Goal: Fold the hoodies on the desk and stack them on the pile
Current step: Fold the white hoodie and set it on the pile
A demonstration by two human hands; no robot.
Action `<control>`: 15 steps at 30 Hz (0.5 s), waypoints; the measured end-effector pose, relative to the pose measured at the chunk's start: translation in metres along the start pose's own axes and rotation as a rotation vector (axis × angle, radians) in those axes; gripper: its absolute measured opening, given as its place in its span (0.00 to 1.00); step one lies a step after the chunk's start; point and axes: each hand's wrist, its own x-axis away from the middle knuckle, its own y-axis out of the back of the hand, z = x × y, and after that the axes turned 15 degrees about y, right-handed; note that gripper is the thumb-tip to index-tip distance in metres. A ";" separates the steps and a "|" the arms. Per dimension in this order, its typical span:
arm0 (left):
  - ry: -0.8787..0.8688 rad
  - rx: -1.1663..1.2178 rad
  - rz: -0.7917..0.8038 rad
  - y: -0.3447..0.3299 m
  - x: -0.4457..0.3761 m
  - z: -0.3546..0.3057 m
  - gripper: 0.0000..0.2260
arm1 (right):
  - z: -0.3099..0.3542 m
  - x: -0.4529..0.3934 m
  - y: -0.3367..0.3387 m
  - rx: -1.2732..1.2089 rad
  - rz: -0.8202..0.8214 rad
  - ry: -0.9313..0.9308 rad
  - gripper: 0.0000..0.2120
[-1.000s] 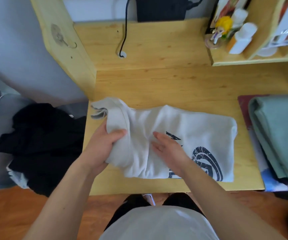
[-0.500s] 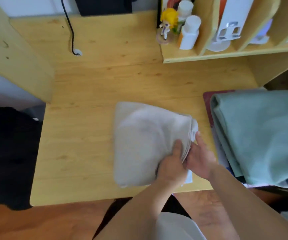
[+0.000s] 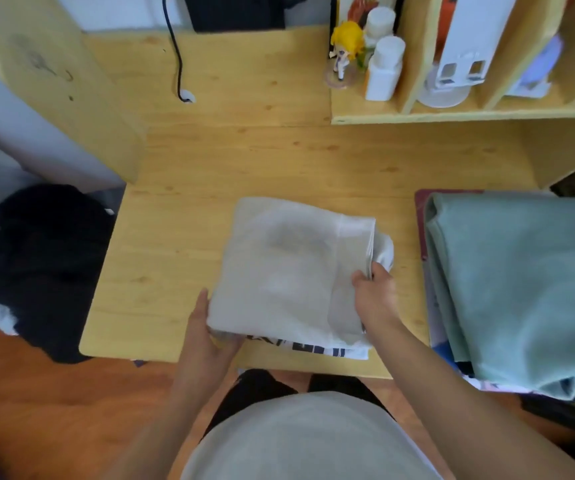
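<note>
Head view: hoodie (image 3: 279, 268) print at its near edge is unreadable.

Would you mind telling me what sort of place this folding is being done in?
Most likely a bedroom or dorm study corner: a pale wooden desk with a built-in shelf holding a small yellow-haired figurine and white bottles, plus folded clothes stacked beside it.

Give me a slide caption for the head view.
Both hands grip a folded pale grey hoodie on the wooden desk.
</note>
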 end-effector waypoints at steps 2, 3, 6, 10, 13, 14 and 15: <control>-0.040 0.048 -0.030 -0.004 -0.012 -0.011 0.45 | -0.007 0.003 0.001 0.095 -0.026 0.008 0.05; -0.126 -0.029 -0.060 -0.005 -0.018 -0.011 0.42 | -0.013 0.004 0.001 0.154 -0.016 -0.007 0.05; -0.387 -0.426 -0.107 -0.004 -0.031 0.000 0.37 | -0.024 0.005 0.001 0.177 -0.041 -0.057 0.05; -0.462 -0.651 -0.050 0.003 -0.038 0.008 0.40 | -0.031 0.015 0.005 -0.055 -0.120 -0.112 0.08; -0.448 -0.746 -0.055 0.006 -0.038 -0.003 0.40 | -0.039 0.021 0.010 -0.198 -0.144 -0.147 0.08; -0.458 -0.781 -0.068 0.006 -0.038 -0.005 0.39 | -0.038 0.020 0.010 -0.206 -0.149 -0.159 0.08; -0.493 -0.830 -0.081 0.008 -0.037 -0.007 0.37 | -0.037 0.018 0.009 -0.212 -0.151 -0.167 0.09</control>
